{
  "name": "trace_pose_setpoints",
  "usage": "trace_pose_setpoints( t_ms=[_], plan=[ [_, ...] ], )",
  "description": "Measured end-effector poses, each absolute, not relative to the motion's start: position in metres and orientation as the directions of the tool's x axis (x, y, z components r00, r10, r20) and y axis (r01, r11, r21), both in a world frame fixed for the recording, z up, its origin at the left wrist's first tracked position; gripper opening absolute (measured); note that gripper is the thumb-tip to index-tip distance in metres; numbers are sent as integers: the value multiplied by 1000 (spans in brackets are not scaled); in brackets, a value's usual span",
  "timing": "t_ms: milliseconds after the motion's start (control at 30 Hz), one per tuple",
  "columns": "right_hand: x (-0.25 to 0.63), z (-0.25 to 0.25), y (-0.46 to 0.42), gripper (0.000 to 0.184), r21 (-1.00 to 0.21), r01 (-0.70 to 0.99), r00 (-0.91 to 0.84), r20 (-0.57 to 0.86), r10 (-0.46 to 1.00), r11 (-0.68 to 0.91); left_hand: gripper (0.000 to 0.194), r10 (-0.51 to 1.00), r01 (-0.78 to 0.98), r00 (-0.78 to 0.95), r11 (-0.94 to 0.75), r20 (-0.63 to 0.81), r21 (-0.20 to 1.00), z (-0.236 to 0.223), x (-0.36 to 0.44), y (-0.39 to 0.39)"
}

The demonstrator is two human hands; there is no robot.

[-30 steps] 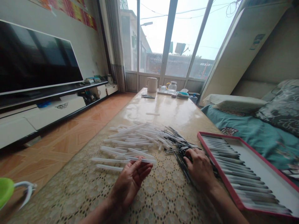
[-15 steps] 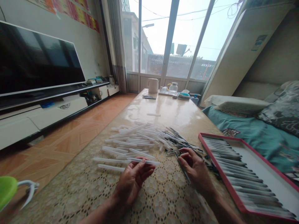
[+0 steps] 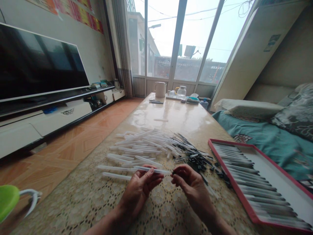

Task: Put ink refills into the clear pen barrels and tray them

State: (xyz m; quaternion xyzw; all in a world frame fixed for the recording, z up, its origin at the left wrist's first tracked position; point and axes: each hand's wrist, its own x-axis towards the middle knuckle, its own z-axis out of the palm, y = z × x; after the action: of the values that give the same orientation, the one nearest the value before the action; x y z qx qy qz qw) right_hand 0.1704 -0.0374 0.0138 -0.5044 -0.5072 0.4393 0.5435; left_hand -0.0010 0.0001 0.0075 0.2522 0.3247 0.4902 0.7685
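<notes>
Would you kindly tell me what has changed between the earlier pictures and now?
The right hand has moved left from the black parts to near the end of the white tube, now pinching a small dark piece. The left hand still holds the tube; the loose tubes and red-rimmed box stay put.

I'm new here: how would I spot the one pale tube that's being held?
Start from the tall windows; a long, flower-patterned table stretches toward them. On its near part, find the spread of pale tubes, then the person's left grip just this side. The held tube is the one pinched there, while its neighbours lie loose.
</notes>
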Motion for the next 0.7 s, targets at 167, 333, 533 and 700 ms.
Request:
trace_pose_setpoints(
  t_ms=[167, 333, 533, 700],
  plan=[
    [168, 12, -38, 21, -992, 21, 74, 128, 989, 126, 11, 914, -575, 328, 394, -239, 717, 7, -1, -1],
    [169, 11, -39, 22, -991, 31, 63, 131, 989, 129, 12, 912, -568, 334, 396, -237, 721, 8, -1, -2],
    [169, 8, -39, 25, -996, 31, 97, 86, 992, 84, 14, 911, -543, 338, 392, -234, 743, 10, 0, -3],
    [170, -2, -37, 37, -977, 198, 74, 91, 993, 75, 12, 911, -519, 362, 372, -196, 769, 7, 0, -3]
  ],
)
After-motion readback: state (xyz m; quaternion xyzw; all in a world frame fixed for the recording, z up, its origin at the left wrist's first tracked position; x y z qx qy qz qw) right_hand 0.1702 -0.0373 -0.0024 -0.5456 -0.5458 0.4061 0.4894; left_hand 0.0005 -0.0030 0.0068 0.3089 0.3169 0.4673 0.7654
